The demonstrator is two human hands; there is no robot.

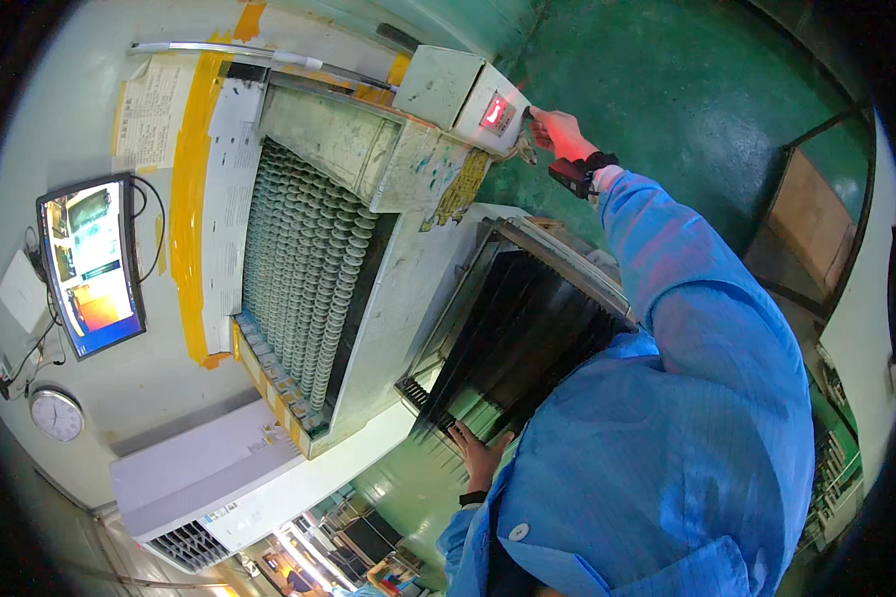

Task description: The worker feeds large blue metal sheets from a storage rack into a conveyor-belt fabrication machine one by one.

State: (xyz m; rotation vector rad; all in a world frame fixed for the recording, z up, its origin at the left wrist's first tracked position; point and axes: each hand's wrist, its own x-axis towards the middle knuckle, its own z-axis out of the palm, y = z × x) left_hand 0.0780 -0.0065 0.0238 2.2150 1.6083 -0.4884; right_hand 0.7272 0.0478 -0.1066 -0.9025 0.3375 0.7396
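My right hand (pixel 560 136), in a blue sleeve with a dark wristband, reaches up to a white control box (pixel 468 95). Its fingers are closed at a small dark knob (pixel 528 112) on the side of the box, beside a red lit display (pixel 497 112). Lower down, my left hand (pixel 481 460) has its fingers spread at the end of a rack holding dark upright panels (pixel 508 318); whether it presses on the rack, I cannot tell. Left of the rack stands a pale machine with a bed of several rows of roller discs (pixel 304 269).
On the wall at the left are a lit monitor (pixel 92 264) and a round clock (pixel 57 414). A pale lilac cabinet (pixel 204 468) adjoins the machine's lower end. Green floor (pixel 657 90) lies beyond my right arm, with a brown board (pixel 812 219) by a frame. A metal pole (pixel 269 55) runs along the top.
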